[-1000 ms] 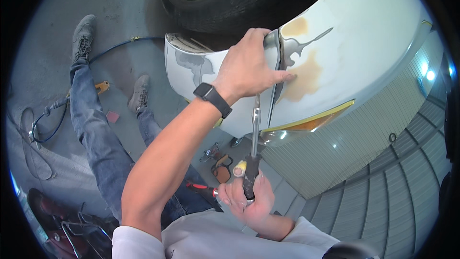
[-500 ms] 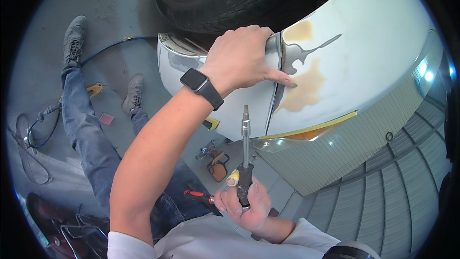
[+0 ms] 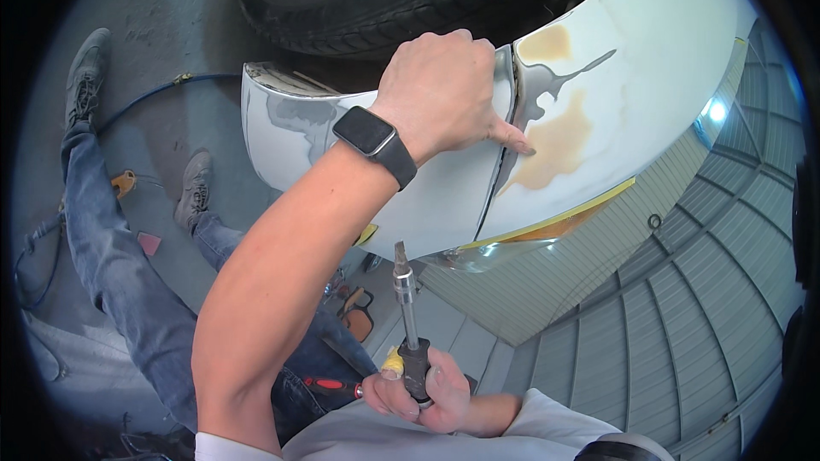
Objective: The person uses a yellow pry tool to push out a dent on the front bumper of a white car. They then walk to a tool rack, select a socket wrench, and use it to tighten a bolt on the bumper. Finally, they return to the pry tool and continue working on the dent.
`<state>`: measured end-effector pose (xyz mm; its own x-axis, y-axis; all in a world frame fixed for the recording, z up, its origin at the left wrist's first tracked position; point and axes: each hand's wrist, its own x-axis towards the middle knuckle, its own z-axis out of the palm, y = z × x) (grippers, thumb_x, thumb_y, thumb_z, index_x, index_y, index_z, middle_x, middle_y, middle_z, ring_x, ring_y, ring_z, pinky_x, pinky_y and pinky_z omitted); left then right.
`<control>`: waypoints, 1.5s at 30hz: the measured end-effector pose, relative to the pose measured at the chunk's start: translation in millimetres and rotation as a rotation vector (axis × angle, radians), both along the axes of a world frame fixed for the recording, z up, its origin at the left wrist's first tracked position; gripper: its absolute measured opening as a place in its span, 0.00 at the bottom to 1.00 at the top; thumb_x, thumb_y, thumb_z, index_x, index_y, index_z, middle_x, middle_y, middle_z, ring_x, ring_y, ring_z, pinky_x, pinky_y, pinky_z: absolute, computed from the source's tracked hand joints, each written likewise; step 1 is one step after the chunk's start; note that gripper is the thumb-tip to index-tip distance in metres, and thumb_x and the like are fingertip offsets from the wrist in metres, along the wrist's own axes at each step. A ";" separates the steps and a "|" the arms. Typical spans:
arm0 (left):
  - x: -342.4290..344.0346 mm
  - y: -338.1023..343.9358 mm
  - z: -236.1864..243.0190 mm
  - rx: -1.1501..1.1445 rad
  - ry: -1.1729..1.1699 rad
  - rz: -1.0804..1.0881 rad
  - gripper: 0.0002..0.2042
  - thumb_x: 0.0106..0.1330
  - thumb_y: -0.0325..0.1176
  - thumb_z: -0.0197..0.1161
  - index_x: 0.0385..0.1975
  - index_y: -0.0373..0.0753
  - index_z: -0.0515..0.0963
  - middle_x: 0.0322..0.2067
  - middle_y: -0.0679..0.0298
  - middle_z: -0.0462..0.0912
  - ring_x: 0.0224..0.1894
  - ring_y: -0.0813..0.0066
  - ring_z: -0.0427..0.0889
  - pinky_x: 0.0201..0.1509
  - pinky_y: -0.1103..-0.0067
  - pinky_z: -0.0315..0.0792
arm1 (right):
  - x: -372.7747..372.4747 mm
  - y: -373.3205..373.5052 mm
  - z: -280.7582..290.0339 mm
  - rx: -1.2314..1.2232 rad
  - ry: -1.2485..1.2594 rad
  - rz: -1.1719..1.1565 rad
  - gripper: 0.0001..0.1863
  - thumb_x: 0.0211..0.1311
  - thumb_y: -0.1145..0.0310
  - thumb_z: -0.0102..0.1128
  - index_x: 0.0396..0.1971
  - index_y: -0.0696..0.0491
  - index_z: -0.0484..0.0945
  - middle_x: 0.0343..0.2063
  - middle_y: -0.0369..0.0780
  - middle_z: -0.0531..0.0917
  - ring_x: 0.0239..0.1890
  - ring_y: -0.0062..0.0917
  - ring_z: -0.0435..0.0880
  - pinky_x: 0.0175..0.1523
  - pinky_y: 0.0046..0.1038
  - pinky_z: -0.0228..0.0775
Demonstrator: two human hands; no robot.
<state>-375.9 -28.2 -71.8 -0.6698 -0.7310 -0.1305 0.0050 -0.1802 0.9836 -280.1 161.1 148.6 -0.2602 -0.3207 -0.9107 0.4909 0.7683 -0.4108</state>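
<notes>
My left hand, with a black watch on its wrist, grips the wheel-arch edge of a white car where bumper and fender meet. Its fingers curl over the edge, their tips hidden; the thumb presses on the fender beside tan and grey patches. Lower down, near my body, my right hand is closed round a screwdriver with a black handle and a metal bit pointing up, apart from the car. A second tool with a red and black handle sticks out of its left side. Something yellow wraps a finger there.
A tyre stands behind the wheel arch. The headlight is edged with yellow tape. Another person's legs stretch across the floor on the left, near a blue hose and a reddish square pad.
My right hand has lowered the screwdriver and moved left, away from the bumper seam. My left hand keeps its grip. The view has shifted slightly.
</notes>
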 end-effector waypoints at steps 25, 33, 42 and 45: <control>210.6 29.6 129.1 1.052 0.251 0.178 0.30 0.84 0.52 0.35 0.46 0.33 0.81 0.30 0.65 0.83 0.19 0.89 0.56 0.22 0.87 0.52 | -12.8 -86.0 75.2 0.122 -0.034 0.411 0.22 0.80 0.64 0.46 0.65 0.61 0.68 0.22 0.34 0.74 0.24 0.14 0.68 0.31 0.20 0.63; 215.1 -10.5 188.8 0.863 0.144 0.165 0.22 0.82 0.46 0.51 0.35 0.32 0.82 0.25 0.66 0.82 0.18 0.91 0.57 0.23 0.86 0.52 | -2.2 -85.1 121.1 -0.045 -0.021 0.220 0.22 0.78 0.61 0.54 0.62 0.59 0.72 0.20 0.29 0.72 0.22 0.12 0.68 0.29 0.21 0.61; 186.7 7.6 231.1 1.055 -0.206 0.073 0.15 0.78 0.42 0.58 0.46 0.35 0.80 0.28 0.72 0.78 0.23 0.88 0.64 0.26 0.87 0.59 | 8.1 2.0 138.4 -0.175 0.288 -0.010 0.23 0.74 0.57 0.58 0.56 0.61 0.77 0.20 0.38 0.80 0.22 0.20 0.78 0.31 0.28 0.69; 172.0 24.7 228.2 1.295 -0.322 0.063 0.13 0.77 0.37 0.57 0.52 0.35 0.76 0.35 0.68 0.79 0.35 0.80 0.76 0.38 0.82 0.72 | 12.1 38.0 141.2 -0.208 0.299 -0.247 0.21 0.76 0.58 0.57 0.55 0.61 0.77 0.17 0.35 0.77 0.20 0.16 0.74 0.28 0.26 0.66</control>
<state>-203.9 -3.5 156.5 -0.4485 0.0105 -0.8937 -0.1505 -0.9865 0.0639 -268.0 199.1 289.8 -0.5945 -0.3846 -0.7062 0.4854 0.5285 -0.6965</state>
